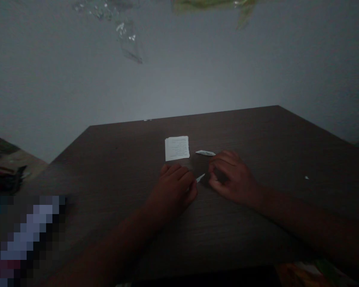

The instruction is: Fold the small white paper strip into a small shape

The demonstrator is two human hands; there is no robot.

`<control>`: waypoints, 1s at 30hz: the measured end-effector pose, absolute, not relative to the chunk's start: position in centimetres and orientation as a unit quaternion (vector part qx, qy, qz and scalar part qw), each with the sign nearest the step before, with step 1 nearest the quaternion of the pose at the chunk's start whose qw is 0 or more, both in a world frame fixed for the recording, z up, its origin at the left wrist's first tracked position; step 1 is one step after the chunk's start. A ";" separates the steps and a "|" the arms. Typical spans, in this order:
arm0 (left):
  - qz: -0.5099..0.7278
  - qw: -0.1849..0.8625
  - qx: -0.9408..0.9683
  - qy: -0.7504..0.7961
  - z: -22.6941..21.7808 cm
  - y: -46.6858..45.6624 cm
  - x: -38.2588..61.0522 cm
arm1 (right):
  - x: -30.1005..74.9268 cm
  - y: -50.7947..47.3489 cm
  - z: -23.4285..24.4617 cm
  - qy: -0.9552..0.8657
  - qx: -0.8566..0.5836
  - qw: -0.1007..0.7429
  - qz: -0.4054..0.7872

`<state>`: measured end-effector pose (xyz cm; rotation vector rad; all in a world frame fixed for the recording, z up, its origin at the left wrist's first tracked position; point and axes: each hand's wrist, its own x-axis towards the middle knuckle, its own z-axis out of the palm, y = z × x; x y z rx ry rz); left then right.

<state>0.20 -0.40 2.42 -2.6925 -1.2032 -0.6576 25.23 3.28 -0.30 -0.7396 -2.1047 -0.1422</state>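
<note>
My left hand is closed, and the pointed tip of a small folded piece of paper sticks out from between its thumb and fingers. Just to the right, my right hand has its thumb and index finger curled together; whatever might be between them is too dark to make out. Another folded paper strip, printed and pointed at one end, lies by the knuckles of that hand. Beyond my left hand rests a small stack of square printed paper sheets, slightly uneven at its left edge.
Everything lies on a dark wood-grain table against a pale wall. A tiny paper scrap is at the right, and a small white bit at the back edge. A blurred-out object occupies the left front.
</note>
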 end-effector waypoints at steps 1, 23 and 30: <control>-0.217 0.065 -0.891 -0.393 2.4 -0.4 0.3 | 25.0 3.0 -0.3 -0.848 -0.290 0.440 -0.055; -0.217 0.035 -0.896 -0.386 3.1 -1.2 1.1 | 23.4 1.8 -0.3 -0.875 -0.240 0.415 -0.071; -0.239 0.069 -0.894 -0.372 2.9 -1.0 0.4 | 24.3 2.9 -0.3 -0.868 -0.272 0.404 -0.098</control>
